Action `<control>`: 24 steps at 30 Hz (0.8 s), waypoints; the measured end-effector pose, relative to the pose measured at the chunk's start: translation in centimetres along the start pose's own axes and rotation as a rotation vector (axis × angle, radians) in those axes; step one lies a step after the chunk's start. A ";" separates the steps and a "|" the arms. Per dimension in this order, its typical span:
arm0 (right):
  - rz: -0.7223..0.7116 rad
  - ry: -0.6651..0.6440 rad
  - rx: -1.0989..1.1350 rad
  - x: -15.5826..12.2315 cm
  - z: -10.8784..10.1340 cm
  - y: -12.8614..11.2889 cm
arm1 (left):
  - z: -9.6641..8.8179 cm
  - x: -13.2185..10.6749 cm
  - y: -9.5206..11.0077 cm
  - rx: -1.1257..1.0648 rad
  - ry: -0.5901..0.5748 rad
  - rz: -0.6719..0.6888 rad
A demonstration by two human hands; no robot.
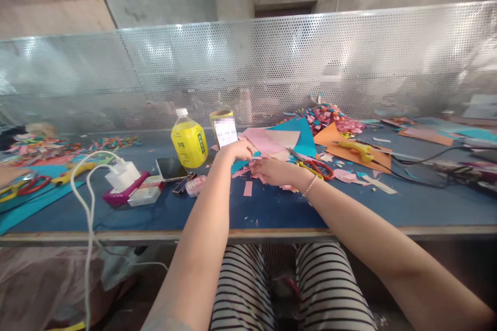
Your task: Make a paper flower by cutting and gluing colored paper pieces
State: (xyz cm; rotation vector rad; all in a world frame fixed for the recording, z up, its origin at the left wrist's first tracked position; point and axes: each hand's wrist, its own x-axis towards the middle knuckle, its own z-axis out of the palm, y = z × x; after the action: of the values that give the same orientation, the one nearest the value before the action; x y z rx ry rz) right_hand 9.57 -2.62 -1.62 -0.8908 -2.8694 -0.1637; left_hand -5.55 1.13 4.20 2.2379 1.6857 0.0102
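My left hand (241, 149) hovers at the lower left of a large pink paper sheet (274, 139), its fingers curled. Whatever those fingers hold, if anything, is hidden. Close by, my right hand (272, 170) has bent fingers closed on pink paper strips (244, 170) at the tabletop. A small pink paper rectangle (247, 189) lies just in front. Beneath the pink sheet there is blue paper (306, 137). Scissors with red and yellow handles (320, 168) rest beside my right wrist, blades toward the pink sheet.
A yellow-liquid bottle (189, 142), a tape roll (221, 114) with a timer phone (226, 133), a dark phone (171, 169) and a purple power strip (126, 190) stand left. Orange paper (349, 147), a yellow glue gun (355, 150) with a cable, and a paper-scrap heap (330, 118) lie right.
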 end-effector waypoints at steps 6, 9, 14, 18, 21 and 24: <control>0.105 -0.066 -0.120 0.1 0.3 0.4 | -0.1 -0.6 0.3 0.205 -0.140 -0.111; 0.144 -0.058 -0.074 0.2 0.1 0.6 | 0.2 -0.2 0.1 0.261 -0.159 -0.114; 0.200 -0.053 -0.064 0.2 -0.1 0.9 | 0.9 0.1 0.4 0.247 -0.120 -0.068; 0.316 -0.040 -0.064 0.0 -0.3 1.1 | 1.7 0.7 0.6 0.123 -0.100 0.049; 0.366 -0.040 -0.055 0.0 -0.4 1.4 | 2.2 1.5 0.5 0.109 -0.087 0.098; 0.374 -0.017 -0.053 0.1 -0.2 1.8 | 2.6 2.2 0.3 0.127 -0.007 0.116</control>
State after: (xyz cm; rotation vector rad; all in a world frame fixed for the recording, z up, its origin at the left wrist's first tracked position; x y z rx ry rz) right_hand 10.55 -1.17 -1.30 -1.4211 -2.6614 -0.1927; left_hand -4.11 2.47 1.40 2.4229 1.5921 -0.0793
